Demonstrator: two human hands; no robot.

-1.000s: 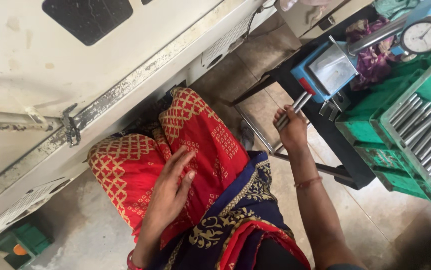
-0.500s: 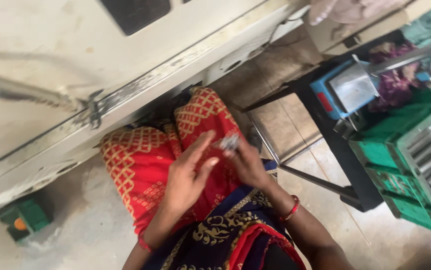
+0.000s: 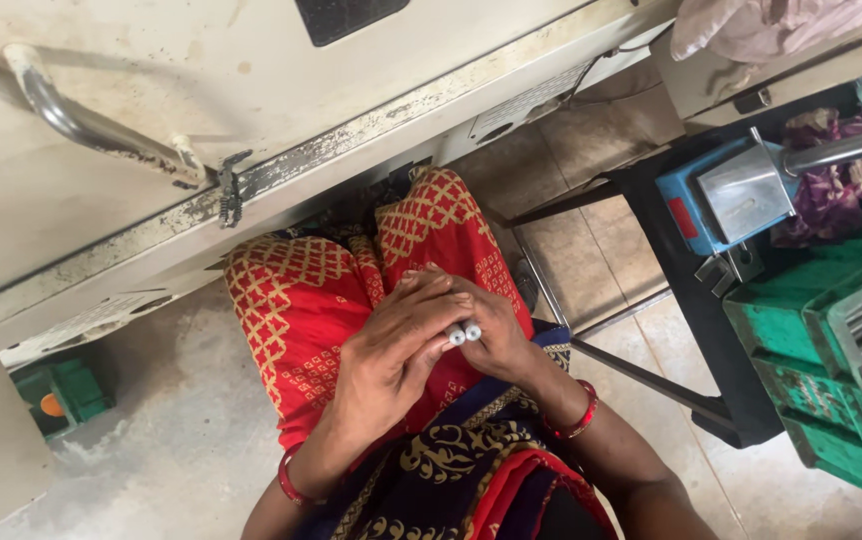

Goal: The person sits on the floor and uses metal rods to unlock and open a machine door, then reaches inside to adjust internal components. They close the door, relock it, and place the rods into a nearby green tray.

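Note:
Both my hands meet over my lap, above the red patterned cloth (image 3: 301,300). My right hand (image 3: 496,325) is closed around two short silver metal rods (image 3: 464,332), whose round ends poke out toward me. My left hand (image 3: 396,345) lies over the rods from the left, its fingers wrapped across them and touching the right hand. Most of each rod's length is hidden inside the hands.
A worn cream machine body (image 3: 201,130) with a metal handle (image 3: 91,125) looms above my knees. To the right stand a black frame stand (image 3: 696,330), a blue gauge block (image 3: 726,195) and green crates (image 3: 811,350) of steel rods. A small green bin (image 3: 61,395) sits at left.
My right hand came back from the stand at the right with the rods to my lap. My left hand rose off my knee and closed over them.

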